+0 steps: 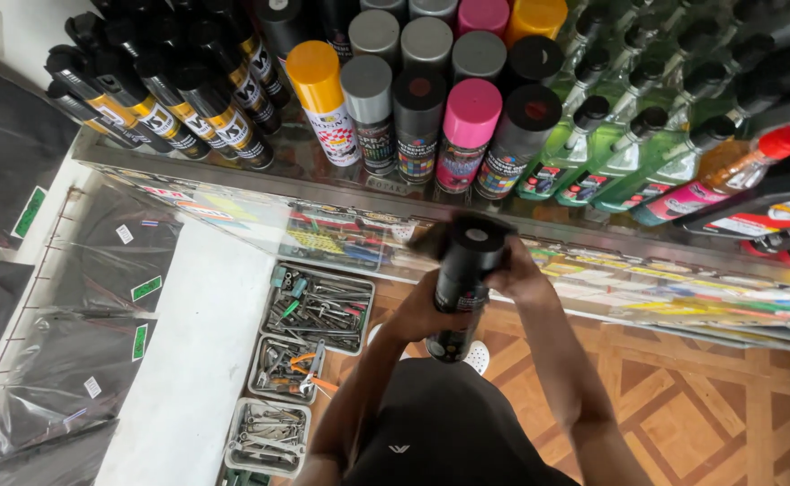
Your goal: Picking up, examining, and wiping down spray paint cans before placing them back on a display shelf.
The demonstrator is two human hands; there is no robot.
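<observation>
A black spray can (463, 279) with a black cap is held upright in front of me, below the edge of a glass shelf (260, 175). My left hand (424, 310) wraps around the can's lower body. My right hand (514, 270) is against the can's upper part near the cap, with a dark blurred cloth-like thing (431, 239) by the cap. Both forearms reach up from the bottom of the view.
The shelf carries rows of spray cans with yellow, grey, pink, orange and black caps (417, 117), green spray bottles (629, 144) and black cans at left (170, 99). Below lie trays of hand tools (316, 308), black plastic-wrapped goods (71, 360) and a patterned wooden floor (701, 405).
</observation>
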